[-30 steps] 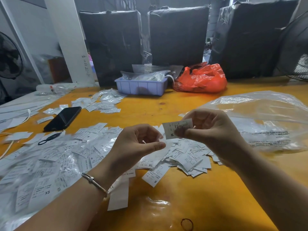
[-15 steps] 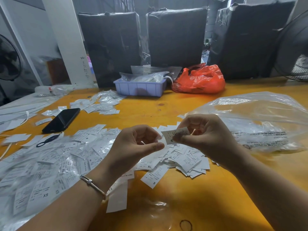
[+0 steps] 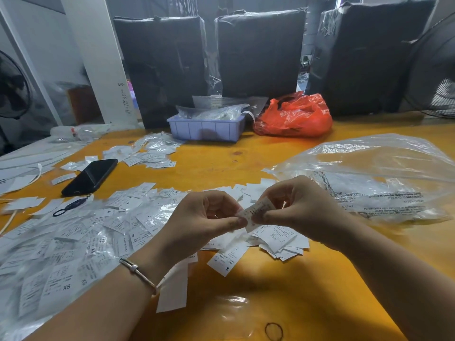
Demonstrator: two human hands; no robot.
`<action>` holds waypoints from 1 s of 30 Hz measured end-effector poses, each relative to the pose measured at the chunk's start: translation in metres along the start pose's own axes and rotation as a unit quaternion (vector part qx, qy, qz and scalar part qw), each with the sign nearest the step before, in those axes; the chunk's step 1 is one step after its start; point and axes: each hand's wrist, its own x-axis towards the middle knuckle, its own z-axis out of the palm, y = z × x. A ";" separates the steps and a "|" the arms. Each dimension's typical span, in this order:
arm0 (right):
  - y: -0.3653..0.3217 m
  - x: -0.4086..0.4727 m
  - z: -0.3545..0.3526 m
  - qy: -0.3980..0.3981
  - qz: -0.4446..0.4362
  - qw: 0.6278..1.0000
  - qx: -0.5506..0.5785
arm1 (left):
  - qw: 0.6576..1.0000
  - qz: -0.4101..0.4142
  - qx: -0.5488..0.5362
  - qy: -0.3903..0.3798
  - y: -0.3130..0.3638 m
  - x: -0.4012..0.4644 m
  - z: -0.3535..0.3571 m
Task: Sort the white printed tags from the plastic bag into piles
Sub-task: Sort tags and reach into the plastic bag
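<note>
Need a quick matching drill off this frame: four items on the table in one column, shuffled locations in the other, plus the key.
Items:
1. phone
2. orange bag
3. clear plastic bag
4. held tag

Places:
A. pinched between both hands, above the near pile
B. far edge of the table, right of the lilac tray
C. left side, screen up, beyond the scattered tags
D. right side, lying flat beside the right hand

Pairs: 1-C, 2-B, 3-D, 4-A. The left hand shares the pinch in A.
</note>
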 end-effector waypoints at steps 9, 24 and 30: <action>0.002 0.001 -0.001 -0.049 0.050 0.998 -0.008 | 1.000 -0.008 -0.025 -0.009 -0.001 0.000 0.000; -0.002 0.000 0.005 0.083 -0.038 0.994 0.067 | 0.996 -0.033 -0.080 0.012 0.006 -0.001 0.001; -0.001 0.000 0.006 0.011 -0.002 0.999 0.053 | 0.997 -0.028 -0.064 0.011 0.005 -0.002 -0.001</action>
